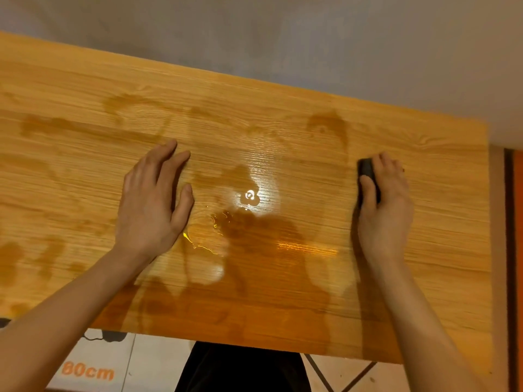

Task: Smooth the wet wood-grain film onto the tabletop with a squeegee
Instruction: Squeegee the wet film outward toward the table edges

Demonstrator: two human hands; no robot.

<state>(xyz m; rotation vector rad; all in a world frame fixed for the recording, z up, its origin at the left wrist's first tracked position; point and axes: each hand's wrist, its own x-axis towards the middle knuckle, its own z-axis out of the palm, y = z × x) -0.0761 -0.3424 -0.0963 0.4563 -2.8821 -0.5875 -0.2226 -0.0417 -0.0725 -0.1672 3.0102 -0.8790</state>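
Observation:
The wood-grain film (254,103) covers the whole tabletop and shows dark wet patches, with a shiny puddle of water (246,205) near the middle. My left hand (154,199) lies flat on the film, palm down, fingers spread, left of the puddle. My right hand (385,199) presses a small dark squeegee (367,176) against the film near the table's right end; only the tool's left edge and far end show beyond my fingers.
A grey wall (283,32) runs behind the table's far edge. The right edge of the table (489,222) lies just beyond my right hand. Below the near edge are tiled floor, a sheet printed "80cm" (87,372), a dark cable and black table legs (351,374).

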